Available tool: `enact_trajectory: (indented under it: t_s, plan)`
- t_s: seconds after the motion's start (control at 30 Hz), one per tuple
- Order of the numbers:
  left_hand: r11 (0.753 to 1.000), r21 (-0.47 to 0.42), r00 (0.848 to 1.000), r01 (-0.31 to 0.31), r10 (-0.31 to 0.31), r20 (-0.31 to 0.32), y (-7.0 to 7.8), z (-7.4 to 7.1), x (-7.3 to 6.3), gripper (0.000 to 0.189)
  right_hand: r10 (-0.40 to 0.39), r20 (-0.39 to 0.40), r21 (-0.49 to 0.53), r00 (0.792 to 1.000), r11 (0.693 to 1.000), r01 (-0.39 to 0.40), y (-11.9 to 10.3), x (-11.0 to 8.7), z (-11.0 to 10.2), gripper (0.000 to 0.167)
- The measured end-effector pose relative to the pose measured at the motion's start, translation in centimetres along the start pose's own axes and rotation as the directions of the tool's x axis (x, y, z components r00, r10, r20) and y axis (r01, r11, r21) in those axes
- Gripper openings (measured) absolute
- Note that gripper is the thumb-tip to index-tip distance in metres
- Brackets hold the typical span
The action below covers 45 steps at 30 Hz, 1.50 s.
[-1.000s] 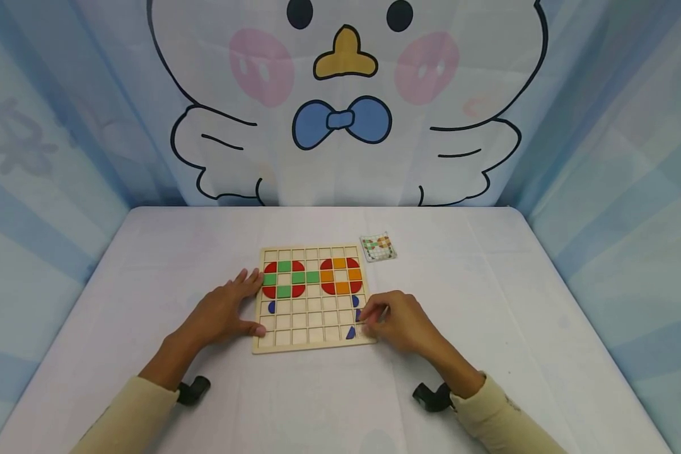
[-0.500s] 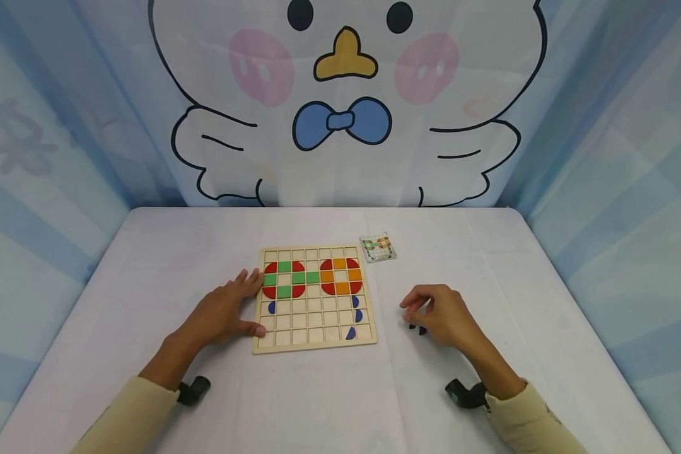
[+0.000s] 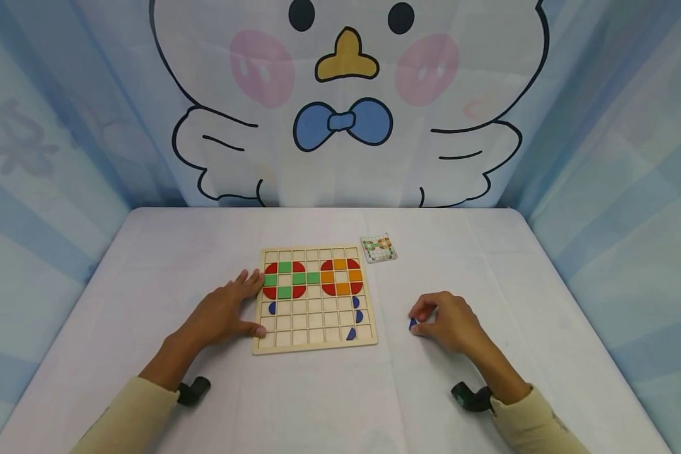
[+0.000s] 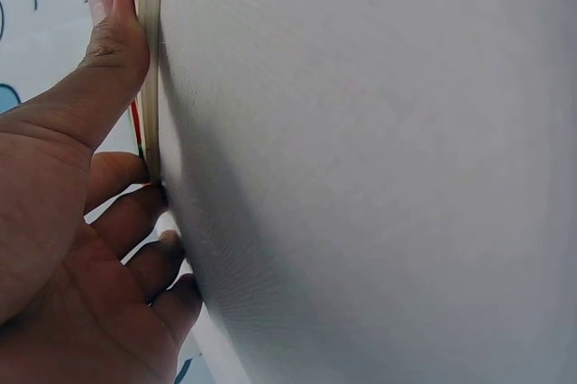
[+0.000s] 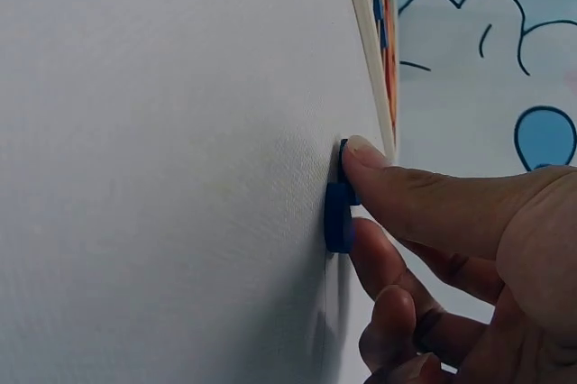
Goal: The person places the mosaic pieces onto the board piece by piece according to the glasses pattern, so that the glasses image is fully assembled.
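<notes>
A wooden grid board (image 3: 314, 337) lies on the table, carrying red, green and orange pieces in two ring shapes, joined by a green square (image 3: 313, 278). Several blue rounded pieces (image 3: 359, 316) sit in its lower cells. My left hand (image 3: 218, 315) rests along the board's left edge, fingers spread and thumb at the near corner. To the right of the board, my right hand (image 3: 451, 321) pinches a small blue piece (image 3: 413, 323) at the table surface. In the right wrist view a second blue piece (image 5: 338, 219) stands right beside the thumb and fingers.
A small pattern card (image 3: 378, 248) in a clear sleeve lies beyond the board's upper right corner. The white-covered table (image 3: 318, 403) meets a cartoon backdrop (image 3: 343, 170) at its far edge, with blue curtains on both sides.
My right hand has left the board's right edge, where a blue piece now shows in its cell, and moved right to another blue piece. The left hand has stayed in place.
</notes>
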State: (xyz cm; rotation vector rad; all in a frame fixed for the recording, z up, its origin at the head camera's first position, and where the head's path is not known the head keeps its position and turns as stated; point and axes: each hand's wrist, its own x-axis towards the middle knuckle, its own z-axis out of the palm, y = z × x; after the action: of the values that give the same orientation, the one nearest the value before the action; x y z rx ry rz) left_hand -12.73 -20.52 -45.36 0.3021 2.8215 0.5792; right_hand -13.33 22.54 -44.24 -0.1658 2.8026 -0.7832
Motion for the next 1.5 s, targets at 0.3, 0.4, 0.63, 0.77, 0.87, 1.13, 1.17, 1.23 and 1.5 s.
enact_trajectory:
  t_s: [0.3, 0.4, 0.63, 0.77, 0.87, 1.13, 1.17, 1.23, 1.5]
  plan:
    - [1.0, -0.006, 1.0, 0.0, 0.0, 0.001, 0.1, 0.0, -0.1, 0.118, -0.052, 0.003, 0.004, 0.999, 0.999, 0.052, -0.6, 0.1, 0.4, 0.024]
    - [1.0, -0.001, 1.0, 0.001, -0.001, 0.001, 0.1, 0.0, -0.1, 0.118, -0.048, 0.008, -0.001, 0.999, 0.999, 0.048, -0.8, 0.2, 0.5, 0.024]
    - [1.0, -0.004, 1.0, -0.002, 0.002, 0.001, 0.0, 0.0, -0.1, 0.118, -0.075, 0.01, -0.067, 0.997, 0.995, 0.075, -1.1, 0.3, 0.8, 0.023]
    - [1.0, -0.004, 1.0, -0.005, 0.005, -0.003, 0.0, 0.0, -0.2, 0.118, -0.105, 0.011, -0.099, 0.994, 0.989, 0.106, -1.2, 0.2, 0.7, 0.027]
    - [1.0, -0.007, 1.0, -0.005, 0.005, -0.004, 0.0, 0.0, -0.2, 0.118, -0.123, 0.026, -0.095, 0.992, 0.988, 0.125, -1.4, 0.2, 0.7, 0.026]
    - [1.0, -0.012, 1.0, 0.001, 0.0, 0.003, 0.0, -0.1, -0.2, 0.118, -0.186, 0.016, -0.025, 0.982, 0.982, 0.186, -2.5, 0.3, 1.1, 0.021]
    - [1.0, -0.012, 1.0, 0.0, 0.0, 0.001, 0.0, -0.1, -0.2, 0.118, -0.191, 0.011, -0.02, 0.981, 0.981, 0.192, -2.7, 0.3, 1.2, 0.022]
    - [1.0, -0.013, 1.0, 0.0, 0.0, 0.0, 0.1, -0.2, -0.2, 0.118, -0.196, 0.005, -0.005, 0.98, 0.98, 0.196, -3.3, 0.3, 1.3, 0.023]
    - [1.0, -0.008, 1.0, 0.003, -0.003, 0.003, 0.2, -0.3, -0.2, 0.117, -0.221, 0.0, 0.105, 0.975, 0.97, 0.22, -6.4, 0.8, 2.3, 0.02]
